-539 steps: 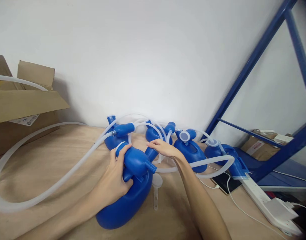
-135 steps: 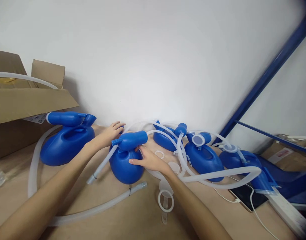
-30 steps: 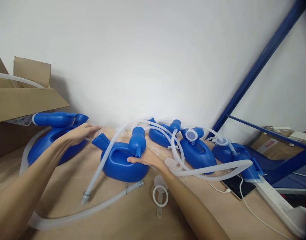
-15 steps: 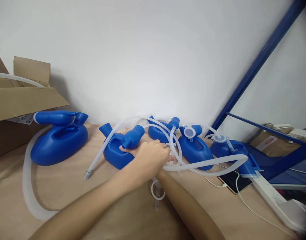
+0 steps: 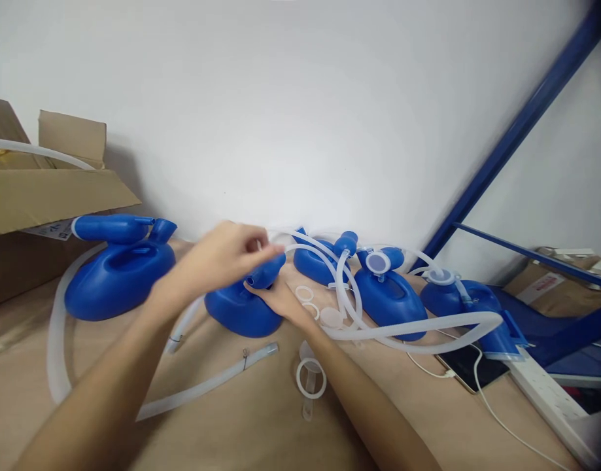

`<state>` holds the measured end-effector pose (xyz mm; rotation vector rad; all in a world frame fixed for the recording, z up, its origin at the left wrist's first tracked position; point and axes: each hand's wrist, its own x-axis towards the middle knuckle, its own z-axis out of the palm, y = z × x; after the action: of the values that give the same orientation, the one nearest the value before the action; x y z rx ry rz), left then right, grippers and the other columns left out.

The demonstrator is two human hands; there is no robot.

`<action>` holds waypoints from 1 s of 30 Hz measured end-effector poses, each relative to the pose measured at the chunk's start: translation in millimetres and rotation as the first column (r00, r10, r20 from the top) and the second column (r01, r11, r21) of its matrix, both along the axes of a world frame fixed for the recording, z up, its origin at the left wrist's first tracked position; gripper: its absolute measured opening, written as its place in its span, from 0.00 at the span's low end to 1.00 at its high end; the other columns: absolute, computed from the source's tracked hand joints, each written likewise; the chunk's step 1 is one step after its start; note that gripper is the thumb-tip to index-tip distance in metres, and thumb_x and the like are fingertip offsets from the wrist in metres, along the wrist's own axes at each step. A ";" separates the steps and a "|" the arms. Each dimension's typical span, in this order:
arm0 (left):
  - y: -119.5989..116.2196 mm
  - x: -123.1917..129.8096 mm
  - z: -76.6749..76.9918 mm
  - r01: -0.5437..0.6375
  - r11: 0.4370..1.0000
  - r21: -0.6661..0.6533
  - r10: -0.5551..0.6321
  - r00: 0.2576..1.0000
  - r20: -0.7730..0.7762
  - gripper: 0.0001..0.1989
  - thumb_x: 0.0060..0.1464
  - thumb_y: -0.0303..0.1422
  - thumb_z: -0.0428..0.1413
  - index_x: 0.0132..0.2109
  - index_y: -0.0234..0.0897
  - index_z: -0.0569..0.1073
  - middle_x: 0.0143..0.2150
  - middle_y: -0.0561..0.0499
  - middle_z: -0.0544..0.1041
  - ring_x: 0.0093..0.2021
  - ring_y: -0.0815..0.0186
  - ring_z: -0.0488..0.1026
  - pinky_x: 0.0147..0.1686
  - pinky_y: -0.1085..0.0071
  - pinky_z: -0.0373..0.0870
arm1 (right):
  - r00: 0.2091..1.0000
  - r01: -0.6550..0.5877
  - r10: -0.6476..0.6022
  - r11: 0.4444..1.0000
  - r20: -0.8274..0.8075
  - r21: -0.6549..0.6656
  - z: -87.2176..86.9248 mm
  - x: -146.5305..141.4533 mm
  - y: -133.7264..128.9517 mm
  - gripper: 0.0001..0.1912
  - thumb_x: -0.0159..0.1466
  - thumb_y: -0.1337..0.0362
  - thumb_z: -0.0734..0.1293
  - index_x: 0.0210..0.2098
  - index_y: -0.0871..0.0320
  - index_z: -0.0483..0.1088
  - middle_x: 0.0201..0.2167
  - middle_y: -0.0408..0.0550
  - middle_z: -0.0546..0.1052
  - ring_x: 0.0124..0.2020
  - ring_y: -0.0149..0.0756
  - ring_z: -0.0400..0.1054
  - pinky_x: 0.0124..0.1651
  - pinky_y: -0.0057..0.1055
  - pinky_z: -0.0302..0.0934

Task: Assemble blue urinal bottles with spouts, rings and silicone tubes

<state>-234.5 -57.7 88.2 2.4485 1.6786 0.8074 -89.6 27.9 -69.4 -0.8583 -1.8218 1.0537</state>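
Note:
My left hand is raised over the middle urinal bottle. Its thumb is stretched to the right, apart from the curled fingers, and nothing shows between them. My right hand is wrapped round a blue spout piece at the top of that bottle, with a finger near its narrow open end. My left hand covers part of this piece. In front of the bottle lies a clear tube end with a small wire clip. White rings and a round white cap lie beside my right wrist.
Another blue bottle stands at left, before an open cardboard box. More bottles with looping white hoses stand at right. Beyond them are a phone, a power strip and a blue metal shelf frame.
My left hand has moved left and up, away from the rings and cap, which now show. The clipped tube end has come into view in front of the bottle.

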 end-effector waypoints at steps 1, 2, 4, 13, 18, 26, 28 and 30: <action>3.3 -14.9 3.2 -0.104 0.994 0.036 0.102 0.994 0.034 0.24 0.64 0.53 0.50 0.34 0.38 0.78 0.29 0.49 0.81 0.30 0.61 0.75 0.31 0.68 0.63 | 0.999 -0.033 0.033 0.999 -0.010 0.011 0.6 1.6 -0.4 0.26 0.63 0.51 0.75 0.58 0.52 0.75 0.60 0.47 0.79 0.65 0.50 0.69 0.71 0.46 0.61; 9.9 -28.5 2.2 -0.193 0.980 0.046 0.192 0.981 0.030 0.25 0.63 0.54 0.50 0.35 0.39 0.78 0.31 0.48 0.82 0.31 0.59 0.76 0.31 0.67 0.64 | 0.998 -0.061 0.061 0.998 -0.019 0.020 0.9 2.7 -0.9 0.26 0.63 0.51 0.74 0.58 0.52 0.75 0.61 0.48 0.78 0.65 0.50 0.69 0.71 0.47 0.60; 32.0 -50.8 -11.1 -0.323 0.946 -0.003 0.323 0.946 -0.016 0.26 0.60 0.56 0.50 0.37 0.39 0.80 0.36 0.45 0.84 0.35 0.54 0.78 0.34 0.64 0.68 | 0.995 -0.095 0.095 0.995 -0.028 0.030 0.3 3.5 -1.2 0.27 0.63 0.50 0.74 0.60 0.52 0.75 0.62 0.48 0.78 0.66 0.51 0.69 0.72 0.49 0.59; 119.1 -90.6 -85.7 -0.197 0.954 -0.226 0.226 0.968 0.110 0.37 0.64 0.57 0.41 0.62 0.36 0.75 0.60 0.38 0.80 0.55 0.52 0.80 0.56 0.63 0.73 | 0.992 -0.129 0.130 0.990 -0.007 0.049 -0.3 4.4 2.7 0.34 0.64 0.51 0.74 0.66 0.52 0.69 0.67 0.49 0.72 0.70 0.46 0.64 0.74 0.48 0.55; 118.7 -97.0 -89.0 -0.127 0.957 -0.260 0.163 0.979 0.119 0.36 0.55 0.60 0.56 0.61 0.43 0.77 0.50 0.43 0.84 0.45 0.53 0.82 0.44 0.65 0.77 | 0.988 -0.154 0.155 0.986 -0.012 0.065 2.2 4.6 3.0 0.35 0.63 0.52 0.75 0.67 0.50 0.68 0.68 0.47 0.71 0.71 0.47 0.63 0.75 0.49 0.52; 114.6 -84.6 -75.4 -0.280 0.951 0.129 0.217 0.905 0.366 0.11 0.63 0.37 0.55 0.47 0.39 0.79 0.38 0.48 0.84 0.41 0.55 0.81 0.47 0.60 0.76 | 0.995 -0.050 0.047 0.998 0.082 0.030 -10.9 6.6 9.1 0.25 0.62 0.52 0.75 0.55 0.57 0.77 0.57 0.53 0.81 0.59 0.50 0.75 0.66 0.49 0.65; 107.9 -88.3 -61.2 -0.359 0.900 0.246 0.209 0.853 0.478 0.12 0.64 0.32 0.50 0.50 0.37 0.76 0.43 0.46 0.83 0.43 0.58 0.81 0.46 0.62 0.77 | 0.995 -0.032 0.026 0.998 0.097 0.056 -10.6 8.6 10.3 0.24 0.62 0.51 0.74 0.54 0.56 0.78 0.56 0.53 0.81 0.58 0.51 0.75 0.64 0.49 0.67; 94.1 -93.9 -43.4 -0.427 0.831 0.356 0.171 0.806 0.566 0.15 0.66 0.32 0.45 0.55 0.34 0.71 0.48 0.42 0.81 0.48 0.60 0.81 0.45 0.62 0.79 | 0.992 0.000 -0.011 0.996 0.129 0.086 -8.7 11.5 11.4 0.25 0.63 0.50 0.74 0.55 0.55 0.78 0.56 0.54 0.81 0.60 0.53 0.74 0.64 0.49 0.66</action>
<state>-328.4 36.4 44.8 1.8968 1.8258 1.9235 -78.2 39.3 -78.1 -0.8975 -1.9566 0.9274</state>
